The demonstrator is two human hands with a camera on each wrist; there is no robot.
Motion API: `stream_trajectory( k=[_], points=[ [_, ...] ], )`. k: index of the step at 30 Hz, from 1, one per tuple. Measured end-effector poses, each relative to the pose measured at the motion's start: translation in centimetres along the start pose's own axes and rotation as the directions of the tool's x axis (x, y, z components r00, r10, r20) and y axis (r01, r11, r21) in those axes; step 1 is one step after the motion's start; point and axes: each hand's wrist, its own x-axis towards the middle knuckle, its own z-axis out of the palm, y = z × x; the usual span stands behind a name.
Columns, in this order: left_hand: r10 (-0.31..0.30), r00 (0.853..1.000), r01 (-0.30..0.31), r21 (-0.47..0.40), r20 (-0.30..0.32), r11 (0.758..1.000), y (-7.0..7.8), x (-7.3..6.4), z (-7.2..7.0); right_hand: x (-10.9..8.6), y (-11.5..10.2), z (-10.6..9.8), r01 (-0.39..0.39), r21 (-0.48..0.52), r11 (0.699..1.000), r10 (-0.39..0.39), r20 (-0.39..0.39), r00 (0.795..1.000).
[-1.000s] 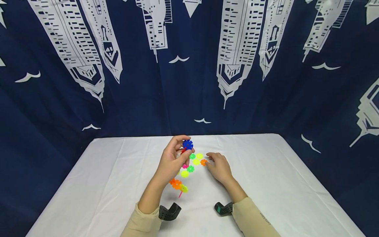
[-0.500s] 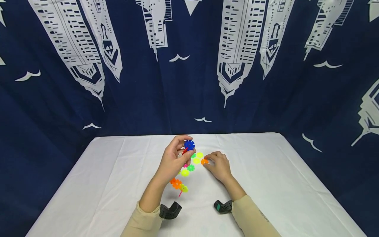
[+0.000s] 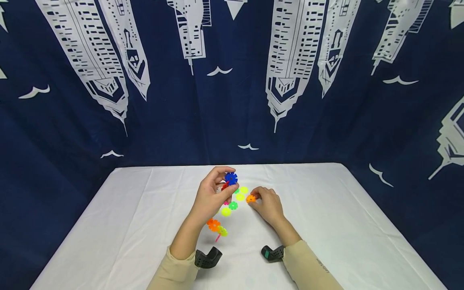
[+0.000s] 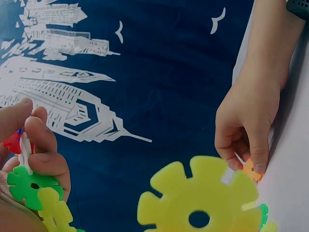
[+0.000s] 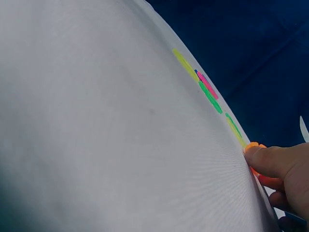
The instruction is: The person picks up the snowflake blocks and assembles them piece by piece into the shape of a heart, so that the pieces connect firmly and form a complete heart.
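My left hand (image 3: 212,193) is raised over the table, gripping a chain of slotted, flower-shaped plastic discs. A blue disc (image 3: 231,178) shows at the fingertips, with a red disc (image 3: 225,186) just below it. Orange discs (image 3: 214,225), a yellow disc (image 3: 222,231) and a pink one edge-on (image 3: 218,238) dangle below that wrist. In the left wrist view a green disc (image 4: 21,187) shows by the palm and a large yellow disc (image 4: 169,193) fills the foreground. Thumb and fingers of my right hand (image 3: 269,206) pinch a single orange disc (image 3: 251,199) close over the cloth.
Between the hands lie loose discs on the white tablecloth (image 3: 308,201): yellow discs (image 3: 240,197), a green disc (image 3: 233,206) and a pink disc (image 3: 226,203) partly hidden by the left hand. A dark blue printed curtain (image 3: 232,112) rises behind the table.
The right thumb and fingers have come together on the orange disc, which is now tilted and slightly shifted. The dangling end of the chain has swung a little left; the left hand barely moved.
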Motion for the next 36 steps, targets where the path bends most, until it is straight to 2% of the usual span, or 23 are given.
stream_trajectory(
  k=[5, 9, 14, 17, 22, 26, 32, 36],
  points=[
    [-0.006, 1.0, 0.006, -0.001, -0.006, 1.0, 0.1, -0.1, 0.0, -0.1, 0.1, -0.2, -0.005, 0.105, 0.994, 0.002, 0.029, 1.0],
    [-0.015, 1.0, 0.015, -0.001, -0.003, 1.0, 0.2, -0.1, 0.0, 0.0, 0.0, -0.4, -0.021, 0.237, 0.971, 0.008, 0.056, 0.998],
    [-0.038, 0.999, 0.038, 0.036, 0.012, 0.999, 0.3, -0.2, 0.1, 0.2, -0.3, -1.0, -0.051, 0.432, 0.901, 0.021, 0.073, 0.997],
    [-0.041, 0.999, 0.04, 0.058, 0.016, 0.998, 0.3, -0.2, 0.1, 0.2, -0.6, -1.6, -0.049, 0.513, 0.857, 0.014, 0.072, 0.997],
    [-0.05, 0.999, 0.049, 0.068, 0.019, 0.997, 0.2, -0.2, 0.1, 0.4, -1.2, -2.6, -0.044, 0.578, 0.815, 0.019, 0.048, 0.999],
    [-0.065, 0.998, 0.063, 0.081, 0.021, 0.995, 0.2, -0.2, 0.1, 0.6, -2.0, -3.7, -0.073, 0.639, 0.766, 0.051, 0.053, 0.997],
    [-0.069, 0.997, 0.069, 0.014, 0.029, 0.998, 0.2, -0.1, 0.2, 0.5, -3.6, -6.0, -0.098, 0.71, 0.697, 0.093, 0.046, 0.995],
    [-0.086, 0.996, 0.086, -0.004, 0.034, 0.996, 0.3, -0.1, 0.3, 0.1, -4.7, -7.6, -0.065, 0.762, 0.644, 0.07, 0.025, 0.997]
  ],
)
